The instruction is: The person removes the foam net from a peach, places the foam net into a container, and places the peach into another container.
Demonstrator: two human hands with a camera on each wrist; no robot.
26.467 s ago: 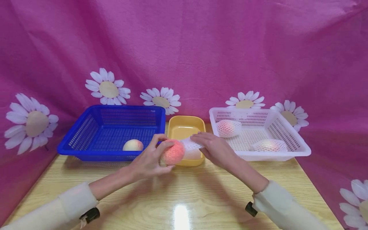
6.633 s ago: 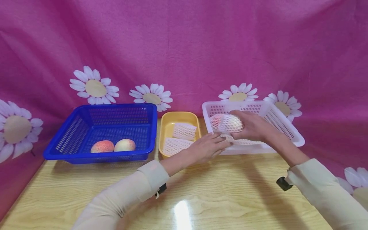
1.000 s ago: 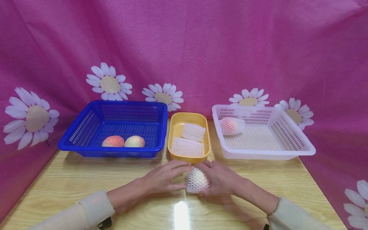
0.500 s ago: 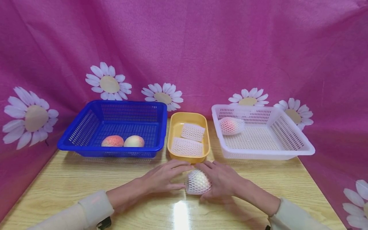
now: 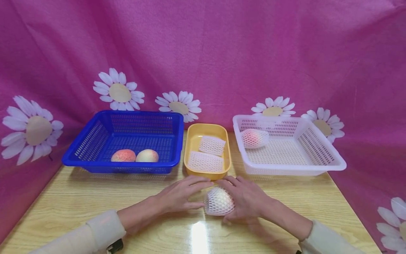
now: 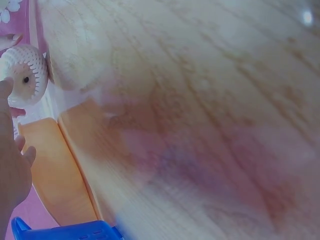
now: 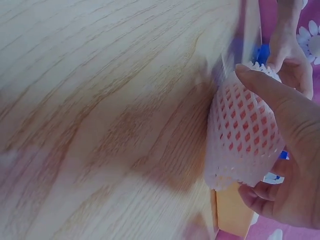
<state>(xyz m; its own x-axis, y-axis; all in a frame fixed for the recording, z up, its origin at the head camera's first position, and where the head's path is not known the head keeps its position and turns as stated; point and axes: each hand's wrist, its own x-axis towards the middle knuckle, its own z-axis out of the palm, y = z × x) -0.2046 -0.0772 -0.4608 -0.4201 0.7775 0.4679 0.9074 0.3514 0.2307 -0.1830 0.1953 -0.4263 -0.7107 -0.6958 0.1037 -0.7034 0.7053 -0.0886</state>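
- Grips foam-netted peach in right hand — over wooden table, just in front of yellow tray.
- Extends left hand, unclenched, to foam net's open end — cannot tell if touching.

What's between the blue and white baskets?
The yellow tray, holding two foam nets, stands between the blue basket and the white basket; the head view shows it.

Pale peach in white net, near yellow tray
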